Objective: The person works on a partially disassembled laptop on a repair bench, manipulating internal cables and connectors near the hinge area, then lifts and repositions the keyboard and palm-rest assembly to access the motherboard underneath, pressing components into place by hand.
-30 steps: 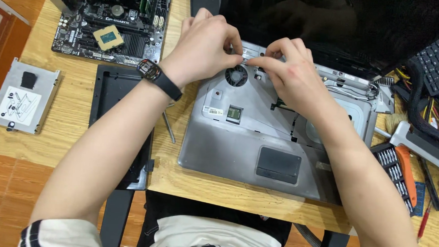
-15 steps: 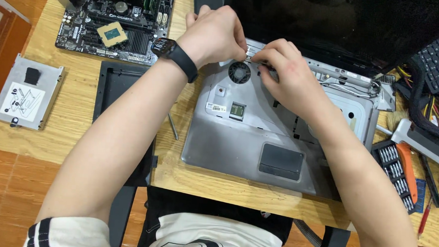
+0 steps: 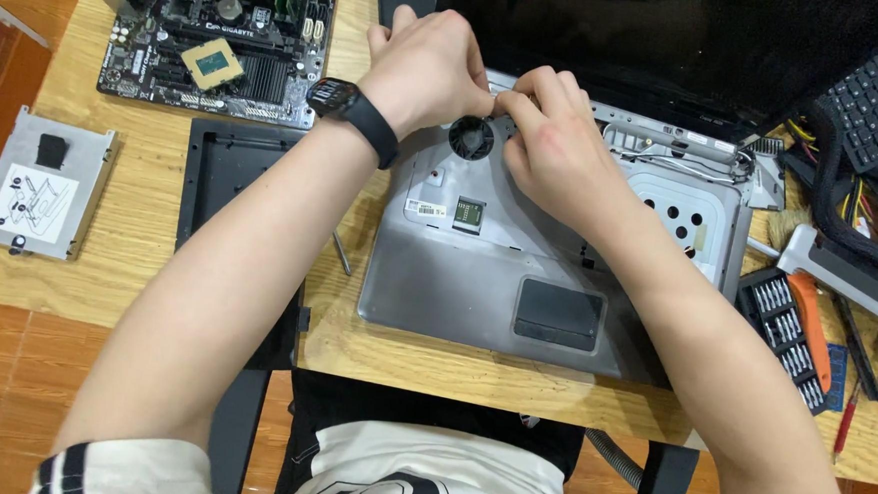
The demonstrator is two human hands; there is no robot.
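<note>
Bench (image 3: 108,260) of pale wood carries everything, and at its middle lies the laptop (image 3: 477,279), screen (image 3: 670,39) open and dark. Its keyboard is already out, so the grey top deck lies bare, with the fan (image 3: 472,137) showing through a round opening and the touchpad (image 3: 558,313) in place near the front edge. A black panel (image 3: 227,176) lies flat just left of the laptop, a bare motherboard (image 3: 219,55) sits behind that, and a metal drive caddy (image 3: 37,184) rests at the far left. A bit set (image 3: 783,335) with an orange driver lies to the right.

Both hands meet at the hinge edge, just behind the fan. The left hand (image 3: 428,71) is curled, fingertips pinched down on something too small to make out. The right hand (image 3: 554,148) is likewise closed in a pinch beside it. By my judgement, disassembly is part way: the top deck is not yet lifted off.
</note>
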